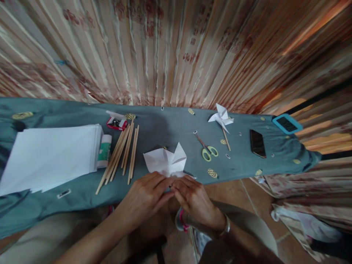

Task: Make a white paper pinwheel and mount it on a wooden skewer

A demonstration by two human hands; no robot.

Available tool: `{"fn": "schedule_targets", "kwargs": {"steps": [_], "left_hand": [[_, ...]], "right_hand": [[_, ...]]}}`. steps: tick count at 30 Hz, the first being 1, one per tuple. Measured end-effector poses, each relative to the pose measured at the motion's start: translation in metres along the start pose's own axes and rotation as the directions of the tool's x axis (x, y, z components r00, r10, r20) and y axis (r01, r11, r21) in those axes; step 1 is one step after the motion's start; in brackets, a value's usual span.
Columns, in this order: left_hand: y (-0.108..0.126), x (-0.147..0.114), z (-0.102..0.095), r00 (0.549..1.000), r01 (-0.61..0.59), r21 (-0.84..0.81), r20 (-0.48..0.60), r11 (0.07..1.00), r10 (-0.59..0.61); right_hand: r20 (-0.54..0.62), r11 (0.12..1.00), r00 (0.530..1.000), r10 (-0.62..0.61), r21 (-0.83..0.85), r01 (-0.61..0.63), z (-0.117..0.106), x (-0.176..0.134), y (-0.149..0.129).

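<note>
A white paper pinwheel (166, 161) with raised, folded corners is at the near edge of the cloth-covered table. My left hand (147, 192) grips its near side, fingers bent over the paper. Close beside it, my right hand (192, 196) pinches the same sheet, and the fingertips of both hands meet. A small dark spot shows between them, too small to name. The fingers hide the near part of the paper.
Wooden sticks (119, 152), a glue stick (105, 151), a red box of small metal pieces (116, 123) and stacked white paper (57, 156) lie left. Rightward are green-handled scissors (206, 151), a finished pinwheel on a stick (221, 118), a phone (257, 143) and a blue-framed device (287, 124).
</note>
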State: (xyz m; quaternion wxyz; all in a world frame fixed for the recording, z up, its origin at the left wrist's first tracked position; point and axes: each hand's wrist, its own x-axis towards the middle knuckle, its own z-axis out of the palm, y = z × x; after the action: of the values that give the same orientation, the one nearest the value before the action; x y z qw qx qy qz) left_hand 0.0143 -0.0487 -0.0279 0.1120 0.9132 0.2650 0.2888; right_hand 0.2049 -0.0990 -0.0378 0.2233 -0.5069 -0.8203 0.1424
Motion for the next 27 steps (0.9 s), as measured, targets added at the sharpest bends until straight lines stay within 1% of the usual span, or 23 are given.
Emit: {"fn": "schedule_targets", "kwargs": {"steps": [4, 7, 10, 13, 16, 19, 23, 25, 27], "left_hand": [[-0.012, -0.003, -0.004, 0.996, 0.086, 0.001, -0.018, 0.996, -0.086], [-0.021, -0.005, -0.006, 0.989, 0.148, 0.025, 0.007, 0.989, -0.148], [-0.029, -0.006, -0.008, 0.983, 0.182, 0.035, 0.029, 0.983, -0.183], [-0.036, -0.007, -0.010, 0.975, 0.217, 0.058, 0.031, 0.974, -0.219], [-0.043, -0.006, -0.010, 0.961, 0.266, 0.089, 0.048, 0.960, -0.271], [-0.048, -0.005, -0.008, 0.954, 0.291, 0.106, 0.045, 0.951, -0.296], [-0.052, -0.004, -0.004, 0.956, 0.282, 0.119, 0.056, 0.952, -0.290], [-0.052, -0.003, -0.003, 0.956, 0.275, 0.126, 0.071, 0.953, -0.285], [-0.052, -0.003, -0.003, 0.950, 0.279, 0.131, 0.104, 0.951, -0.293]], "right_hand": [[-0.029, 0.963, 0.981, 0.193, 0.196, -0.184, 0.001, -0.001, 0.005], [-0.031, 0.939, 0.969, 0.244, 0.257, -0.228, 0.001, -0.001, 0.007], [-0.044, 0.950, 0.977, 0.208, 0.246, -0.191, 0.002, -0.001, 0.007], [-0.051, 0.971, 0.986, 0.156, 0.191, -0.144, 0.002, -0.001, 0.007], [-0.011, 0.990, 0.996, 0.084, 0.111, -0.083, 0.001, -0.001, 0.005], [0.024, 1.000, 1.000, -0.003, 0.001, 0.003, -0.003, -0.001, 0.001], [0.010, 0.987, 0.995, -0.097, -0.125, 0.098, -0.011, 0.001, -0.001], [-0.014, 0.973, 0.990, -0.138, -0.191, 0.133, -0.014, 0.002, 0.003], [-0.046, 0.956, 0.987, -0.155, -0.260, 0.138, -0.017, 0.003, 0.012]]}}
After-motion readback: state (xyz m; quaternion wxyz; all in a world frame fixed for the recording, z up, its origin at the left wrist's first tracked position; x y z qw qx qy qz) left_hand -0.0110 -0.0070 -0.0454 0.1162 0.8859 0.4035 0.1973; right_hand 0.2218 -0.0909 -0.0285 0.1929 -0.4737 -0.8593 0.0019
